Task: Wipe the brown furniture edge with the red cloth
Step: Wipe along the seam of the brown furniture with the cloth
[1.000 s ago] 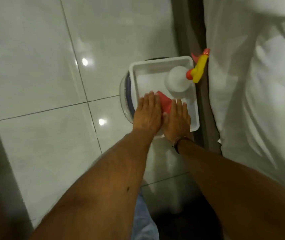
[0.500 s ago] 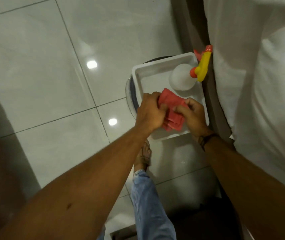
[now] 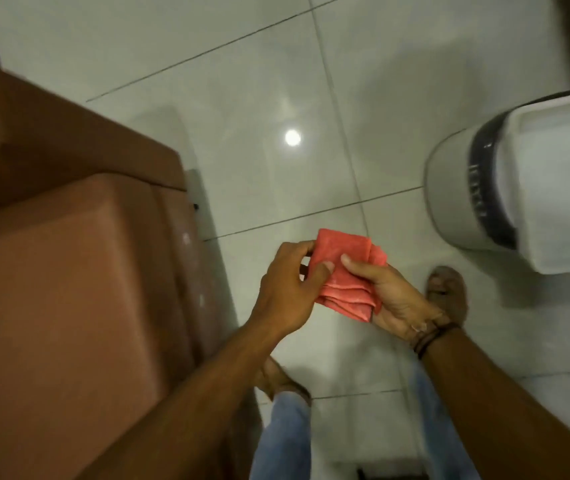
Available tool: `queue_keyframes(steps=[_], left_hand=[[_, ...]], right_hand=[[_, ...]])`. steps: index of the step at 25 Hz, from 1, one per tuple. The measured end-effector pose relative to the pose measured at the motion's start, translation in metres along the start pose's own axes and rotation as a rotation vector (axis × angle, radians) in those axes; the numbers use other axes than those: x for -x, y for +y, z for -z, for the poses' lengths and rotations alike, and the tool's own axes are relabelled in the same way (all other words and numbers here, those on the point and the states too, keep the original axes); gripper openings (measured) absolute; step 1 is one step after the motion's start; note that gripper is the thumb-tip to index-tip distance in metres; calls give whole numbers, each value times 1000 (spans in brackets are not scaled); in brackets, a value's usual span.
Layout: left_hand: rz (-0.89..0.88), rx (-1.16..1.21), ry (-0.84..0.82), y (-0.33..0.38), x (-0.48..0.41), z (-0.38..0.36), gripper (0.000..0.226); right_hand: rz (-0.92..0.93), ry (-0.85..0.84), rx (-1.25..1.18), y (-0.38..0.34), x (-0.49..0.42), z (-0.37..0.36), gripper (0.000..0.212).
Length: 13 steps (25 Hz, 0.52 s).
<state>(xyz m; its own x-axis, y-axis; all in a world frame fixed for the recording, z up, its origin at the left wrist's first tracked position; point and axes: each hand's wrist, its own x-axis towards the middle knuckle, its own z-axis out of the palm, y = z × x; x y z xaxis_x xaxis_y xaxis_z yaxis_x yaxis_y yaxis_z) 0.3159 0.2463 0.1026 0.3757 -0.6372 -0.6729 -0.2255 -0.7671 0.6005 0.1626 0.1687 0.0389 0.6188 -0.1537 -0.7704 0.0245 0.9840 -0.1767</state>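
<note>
A folded red cloth (image 3: pixel 342 271) is held in the air over the floor, between both hands. My left hand (image 3: pixel 287 292) pinches its left side with thumb and fingers. My right hand (image 3: pixel 394 299) lies under the cloth, palm up, with the thumb pressed on top. The brown furniture (image 3: pixel 68 271) fills the left side of the view; its rounded right edge (image 3: pixel 193 258) runs down just left of my left hand, with a small gap between them.
A white tray (image 3: pixel 553 188) rests on a round white and dark bin (image 3: pixel 456 202) at the right. Glossy white floor tiles (image 3: pixel 276 98) lie ahead. My feet in sandals and jeans legs show below the hands.
Both hands lifted the red cloth out of the white tray and carried it left. The view swung left, so the brown furniture came in and the tray slid to the right edge.
</note>
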Motion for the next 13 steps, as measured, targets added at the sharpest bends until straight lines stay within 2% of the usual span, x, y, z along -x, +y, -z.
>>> queue_keyframes(steps=[2, 4, 6, 8, 10, 13], left_hand=[[-58, -263, 74, -64, 6, 60, 56], [-145, -750, 131, -125, 1, 116, 61], [-109, -1139, 87, -171, -6, 160, 67], [-28, -1425, 15, -200, -16, 181, 75], [-19, -1616, 3, -215, -24, 181, 77], [40, -1756, -19, -232, -38, 171, 75]], right_hand=[[14, 49, -46, 55, -43, -46, 50], [69, 82, -67, 102, -84, -83, 39], [131, 129, -7, 140, -123, -108, 33], [226, 171, 115, 162, -161, -123, 40], [365, 184, 319, 174, -202, -134, 53], [584, 222, 620, 184, -276, -151, 63]])
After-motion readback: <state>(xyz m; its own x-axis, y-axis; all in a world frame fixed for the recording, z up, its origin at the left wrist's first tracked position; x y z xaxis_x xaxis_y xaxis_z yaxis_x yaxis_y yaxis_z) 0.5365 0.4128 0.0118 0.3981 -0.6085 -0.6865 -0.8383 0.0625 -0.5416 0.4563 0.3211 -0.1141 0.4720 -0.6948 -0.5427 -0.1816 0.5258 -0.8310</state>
